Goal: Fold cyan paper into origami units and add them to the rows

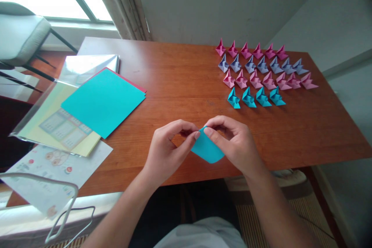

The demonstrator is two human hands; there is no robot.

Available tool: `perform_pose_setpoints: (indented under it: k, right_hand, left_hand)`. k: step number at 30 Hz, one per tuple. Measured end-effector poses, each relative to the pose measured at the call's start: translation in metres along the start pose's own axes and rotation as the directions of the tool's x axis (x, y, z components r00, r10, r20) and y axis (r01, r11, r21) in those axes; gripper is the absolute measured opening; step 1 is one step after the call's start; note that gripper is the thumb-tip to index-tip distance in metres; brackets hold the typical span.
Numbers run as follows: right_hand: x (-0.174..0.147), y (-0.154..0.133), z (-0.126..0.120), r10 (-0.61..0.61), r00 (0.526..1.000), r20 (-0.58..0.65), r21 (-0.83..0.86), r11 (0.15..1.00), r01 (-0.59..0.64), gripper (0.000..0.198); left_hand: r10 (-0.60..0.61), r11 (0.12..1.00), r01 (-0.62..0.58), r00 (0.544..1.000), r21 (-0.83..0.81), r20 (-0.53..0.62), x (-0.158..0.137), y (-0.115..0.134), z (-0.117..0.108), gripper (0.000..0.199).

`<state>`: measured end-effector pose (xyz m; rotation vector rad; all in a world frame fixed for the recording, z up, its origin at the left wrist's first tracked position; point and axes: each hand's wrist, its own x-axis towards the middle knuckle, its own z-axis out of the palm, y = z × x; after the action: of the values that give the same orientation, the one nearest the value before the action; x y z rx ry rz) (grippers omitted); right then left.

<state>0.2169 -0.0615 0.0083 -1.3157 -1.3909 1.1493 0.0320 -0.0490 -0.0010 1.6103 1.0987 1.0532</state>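
Note:
A small folded piece of turquoise paper (209,150) is held above the front part of the wooden table. My left hand (171,145) pinches its upper left edge between thumb and fingers. Close beside it, my right hand (232,139) pinches the top right of the same paper. Beyond my hands stand rows of small origami boats. The nearest row is turquoise boats (248,97), then pale pink boats (255,79), lilac boats (262,65) and dark pink boats (245,50) at the back.
Turquoise sheets (104,102) lie at the left over a yellow pad (58,102) in clear wrapping. A patterned white sheet (95,159) overhangs the table's left front. A grey chair (23,38) stands by the window. The wooden table (174,77) ends near my body.

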Motion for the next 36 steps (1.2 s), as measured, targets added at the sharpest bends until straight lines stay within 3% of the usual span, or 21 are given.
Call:
perform_pose_setpoints:
  k: [15, 23, 26, 28, 30, 33, 36]
  right_hand:
    - [0.001, -0.003, 0.0, -0.01, 1.0, 0.003, -0.024, 1.0, 0.01, 0.009]
    - [-0.001, -0.002, 0.004, -0.066, 0.998, 0.011, -0.069, 0.995, 0.066, 0.006]
    - [-0.001, -0.002, 0.006, -0.133, 0.99, -0.042, -0.137, 0.983, 0.126, 0.006]
    - [-0.002, -0.001, 0.008, -0.233, 0.963, -0.134, -0.266, 0.945, 0.191, 0.007]
    - [-0.003, 0.0, 0.01, -0.369, 0.908, -0.198, -0.417, 0.87, 0.263, 0.011]
    - [-0.005, 0.005, 0.016, -0.546, 0.822, -0.161, -0.563, 0.735, 0.378, 0.021]
    - [-0.006, 0.01, 0.025, -0.623, 0.773, -0.118, -0.626, 0.651, 0.429, 0.024]
  left_hand:
    - [0.042, 0.996, -0.041, 0.999, 0.079, -0.016, 0.001, 0.005, -0.001, 0.008]
    - [0.108, 0.982, -0.103, 0.994, 0.159, -0.024, 0.002, 0.007, 0.0, 0.01]
    - [0.153, 0.966, -0.129, 0.984, 0.225, -0.095, 0.0, 0.005, 0.003, 0.006]
    - [0.222, 0.936, -0.146, 0.951, 0.32, -0.215, -0.003, 0.005, 0.006, 0.006]
    - [0.248, 0.924, -0.138, 0.926, 0.356, -0.284, -0.006, 0.006, 0.01, 0.009]
    - [0.106, 0.984, -0.073, 0.972, 0.16, -0.21, -0.009, 0.007, 0.017, 0.009]
    - [-0.077, 0.991, 0.059, 0.986, -0.119, -0.148, -0.012, 0.008, 0.023, 0.014]
